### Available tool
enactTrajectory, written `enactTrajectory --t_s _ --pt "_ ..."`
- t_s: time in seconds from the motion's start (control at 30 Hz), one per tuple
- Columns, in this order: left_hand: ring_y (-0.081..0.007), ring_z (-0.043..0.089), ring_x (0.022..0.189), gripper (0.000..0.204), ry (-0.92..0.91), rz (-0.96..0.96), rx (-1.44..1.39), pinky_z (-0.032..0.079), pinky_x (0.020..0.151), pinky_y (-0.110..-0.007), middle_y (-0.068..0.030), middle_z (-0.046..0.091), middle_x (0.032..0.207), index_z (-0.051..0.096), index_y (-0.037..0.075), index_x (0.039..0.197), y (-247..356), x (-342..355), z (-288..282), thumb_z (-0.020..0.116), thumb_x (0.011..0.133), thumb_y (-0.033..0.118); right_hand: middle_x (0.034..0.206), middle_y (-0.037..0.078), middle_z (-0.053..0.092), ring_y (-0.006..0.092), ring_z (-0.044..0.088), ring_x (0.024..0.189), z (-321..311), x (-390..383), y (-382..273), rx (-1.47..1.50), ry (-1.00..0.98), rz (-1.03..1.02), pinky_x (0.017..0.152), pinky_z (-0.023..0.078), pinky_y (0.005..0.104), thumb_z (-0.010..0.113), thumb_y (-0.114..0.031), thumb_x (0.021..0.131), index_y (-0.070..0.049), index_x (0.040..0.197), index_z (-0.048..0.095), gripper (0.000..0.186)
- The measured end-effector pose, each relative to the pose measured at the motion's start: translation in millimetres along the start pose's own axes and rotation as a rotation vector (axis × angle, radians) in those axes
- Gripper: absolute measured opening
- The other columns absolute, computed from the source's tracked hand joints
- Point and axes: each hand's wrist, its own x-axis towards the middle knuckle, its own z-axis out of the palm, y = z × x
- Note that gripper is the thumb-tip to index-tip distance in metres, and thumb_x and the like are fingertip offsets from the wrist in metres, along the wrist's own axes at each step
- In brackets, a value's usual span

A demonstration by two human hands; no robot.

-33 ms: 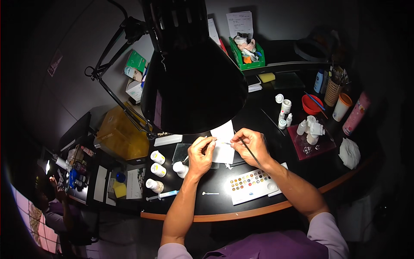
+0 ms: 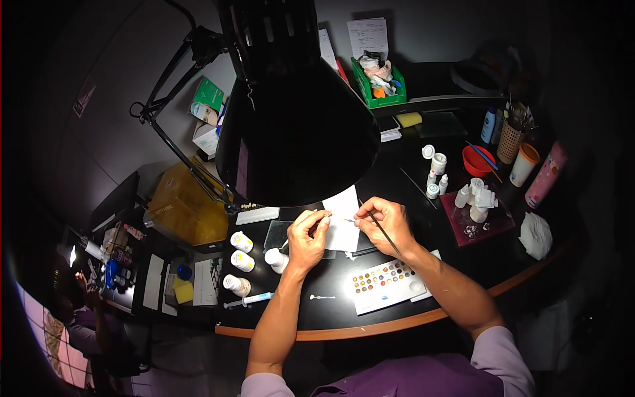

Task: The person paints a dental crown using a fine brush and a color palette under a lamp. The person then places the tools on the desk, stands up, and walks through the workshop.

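No wording reads clearly; small print marks the paper sheet [image 2: 368, 36] towards twelve o'clock and the amber box [image 2: 187, 215] at nine.

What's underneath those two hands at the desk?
A white sheet shows between the left hand and the right hand; a dark plate pokes out beside the left one. What lies directly beneath either palm is covered.
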Motion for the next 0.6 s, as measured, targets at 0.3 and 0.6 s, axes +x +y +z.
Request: enactTrajectory --t_s 0.3,0.6 --pt "-0.0070 0.064 0.089 0.018 -0.108 -0.210 -0.141 0.051 0.081 -0.023 -0.0036 0.074 0.099 0.075 -0.007 0.113 11 -6 5 0.074 0.099 0.003 0.090 0.009 0.077 0.0086 0.074 0.083 3 -11 2 0.097 0.010 0.071 0.071 0.059 0.0231 0.078 0.007 0.091 0.003 0.095 0.070 0.010" --pt "-0.0082 0.068 0.083 0.014 -0.070 -0.251 -0.289 0.054 0.079 -0.025 -0.0039 0.076 0.092 0.078 -0.004 0.106 15 -7 8 0.079 0.097 0.006 0.091 0.010 0.077 0.0109 0.076 0.083 5 -12 19 0.181 -0.021 0.068 0.073 0.061 0.0260 0.080 0.004 0.091 0.001 0.096 0.066 0.015"
